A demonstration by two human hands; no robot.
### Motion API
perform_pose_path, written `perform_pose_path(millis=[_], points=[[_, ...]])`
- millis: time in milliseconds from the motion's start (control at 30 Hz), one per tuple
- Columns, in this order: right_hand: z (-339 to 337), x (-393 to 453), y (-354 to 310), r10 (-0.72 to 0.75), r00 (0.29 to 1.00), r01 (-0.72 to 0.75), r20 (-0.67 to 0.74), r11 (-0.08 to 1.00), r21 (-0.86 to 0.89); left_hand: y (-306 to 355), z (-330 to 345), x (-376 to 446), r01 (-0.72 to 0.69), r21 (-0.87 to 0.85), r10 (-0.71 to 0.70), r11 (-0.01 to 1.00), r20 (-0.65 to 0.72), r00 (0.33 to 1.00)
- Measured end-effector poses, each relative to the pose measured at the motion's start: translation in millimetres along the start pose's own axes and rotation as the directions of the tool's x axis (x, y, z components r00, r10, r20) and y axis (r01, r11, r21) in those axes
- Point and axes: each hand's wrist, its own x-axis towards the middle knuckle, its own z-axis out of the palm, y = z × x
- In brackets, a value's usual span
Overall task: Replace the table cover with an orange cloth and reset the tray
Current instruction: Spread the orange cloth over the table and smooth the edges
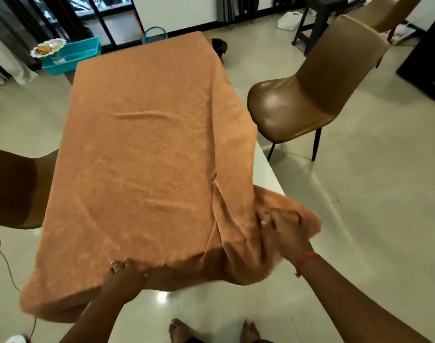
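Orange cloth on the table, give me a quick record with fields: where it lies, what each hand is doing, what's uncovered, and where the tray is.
cloth: orange cloth spread over the table, wrinkled, bunched at the near right corner
left hand: left hand grips the near edge
right hand: right hand grips the bunched corner
uncovered: strip of table along the right side
tray: none on the table
nearby: brown chair to the right

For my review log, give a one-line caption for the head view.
Both hands, left hand and right hand, grip the orange cloth spread over the table.
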Motion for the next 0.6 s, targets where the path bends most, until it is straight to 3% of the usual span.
perform_pose_path(millis=[67, 133, 333, 500, 600], points=[[10.9, 2.4, 15.2, 0.291, 0.957, -0.288, 0.004, 0.944, 0.159, -14.6, 17.9, 21.8, -0.026, 0.104, 0.025, 0.994, 0.015, 1.0], [19.9, 9.1, 33.0, 0.373, 0.923, -0.383, 0.093, 0.915, 0.128, -19.2, 28.1, 29.4, -0.031, 0.138, 0.03, 0.99, 0.004, 1.0], [18.5, 32.8, 37.6, 0.295, 0.944, -0.261, 0.149, 0.942, -0.21, 33.5, -5.3, -28.5, -0.048, -0.003, 0.048, 0.999, 0.041, 0.998], [3.8, 55.6, 42.1, 0.266, 0.913, -0.153, 0.308, 0.926, -0.346, 37.7, -4.9, -34.0, -0.071, -0.021, 0.072, 0.997, 0.058, 0.996], [-22.1, 61.6, 71.6, 0.365, 0.91, -0.298, 0.198, 0.906, -0.3, 36.3, -5.4, -36.6, -0.102, -0.019, 0.103, 0.995, 0.042, 0.994]])
